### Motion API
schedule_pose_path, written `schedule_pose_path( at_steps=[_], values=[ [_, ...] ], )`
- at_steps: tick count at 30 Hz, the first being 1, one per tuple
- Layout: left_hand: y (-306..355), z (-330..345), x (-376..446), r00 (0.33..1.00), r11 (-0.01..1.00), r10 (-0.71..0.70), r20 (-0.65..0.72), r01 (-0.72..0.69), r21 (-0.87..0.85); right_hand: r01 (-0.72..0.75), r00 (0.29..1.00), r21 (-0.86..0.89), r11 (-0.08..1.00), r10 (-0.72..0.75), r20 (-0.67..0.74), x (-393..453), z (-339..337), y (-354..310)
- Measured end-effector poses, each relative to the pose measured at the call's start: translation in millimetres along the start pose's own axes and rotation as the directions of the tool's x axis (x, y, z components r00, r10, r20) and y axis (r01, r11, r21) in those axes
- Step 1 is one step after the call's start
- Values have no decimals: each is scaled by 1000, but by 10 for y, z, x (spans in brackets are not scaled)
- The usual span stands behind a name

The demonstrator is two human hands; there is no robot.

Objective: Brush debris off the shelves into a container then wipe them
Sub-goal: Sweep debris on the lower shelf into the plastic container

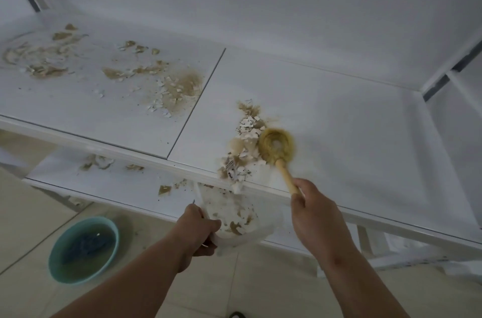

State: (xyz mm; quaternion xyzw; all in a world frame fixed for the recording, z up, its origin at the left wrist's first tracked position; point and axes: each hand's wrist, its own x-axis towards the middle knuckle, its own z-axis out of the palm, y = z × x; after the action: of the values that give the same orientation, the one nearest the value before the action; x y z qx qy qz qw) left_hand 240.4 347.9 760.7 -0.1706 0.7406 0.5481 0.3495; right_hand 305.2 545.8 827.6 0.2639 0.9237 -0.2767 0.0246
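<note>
one head view, looking down close over the shelf (339,114) front edge

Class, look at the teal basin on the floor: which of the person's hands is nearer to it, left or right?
Left. The left hand, holding the clear container below the shelf edge, is just up and right of the teal basin. The right hand, gripping the brush, is farther right.

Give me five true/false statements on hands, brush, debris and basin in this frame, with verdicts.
1. The right hand grips the wooden-handled round brush. True.
2. The left hand hangs empty. False: it holds the clear plastic container under the shelf edge.
3. The upper white shelf has been brushed clean. False: tan and white debris remains on its left panel.
4. The teal round basin sits on the floor. True.
5. The basin is dry. False: it holds water and a blue cloth.
</note>
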Motion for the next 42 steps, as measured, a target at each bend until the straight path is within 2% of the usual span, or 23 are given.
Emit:
schedule_pose_path(
  at_steps=[10, 14, 21, 24, 28, 34, 42],
  values=[
    [-20, -71, -97, 1000, 1000, 13, -13, -13, 4, 74, 996, 16, 997, -75, 55, -752, 33, 122],
    [-83, -153, -130, 1000, 1000, 7, -23, -7, 0, 81, 996, 49, 996, -82, 33, -902, 8, 93],
    [-133, -322, -184, 999, 1000, 10, -37, -11, -20, -47, 992, 135, 990, 62, -111, -529, -20, -121],
    [-135, -321, -202, 999, 1000, 8, -31, -9, -29, -95, 991, 104, 990, 105, -86, -362, 52, -208],
    [-139, -302, -213, 1000, 999, 8, -27, -9, -41, -43, 999, 12, 999, 43, -6, -541, 181, -250],
    [-125, -291, -216, 1000, 999, 16, -10, -17, -28, 36, 996, -7, 999, -35, 77, -934, 196, -172],
    [-162, -388, -208, 1000, 1000, 17, -13, -17, 6, 52, 999, 102, 993, -51, -14, -725, 79, -345]
  ],
)
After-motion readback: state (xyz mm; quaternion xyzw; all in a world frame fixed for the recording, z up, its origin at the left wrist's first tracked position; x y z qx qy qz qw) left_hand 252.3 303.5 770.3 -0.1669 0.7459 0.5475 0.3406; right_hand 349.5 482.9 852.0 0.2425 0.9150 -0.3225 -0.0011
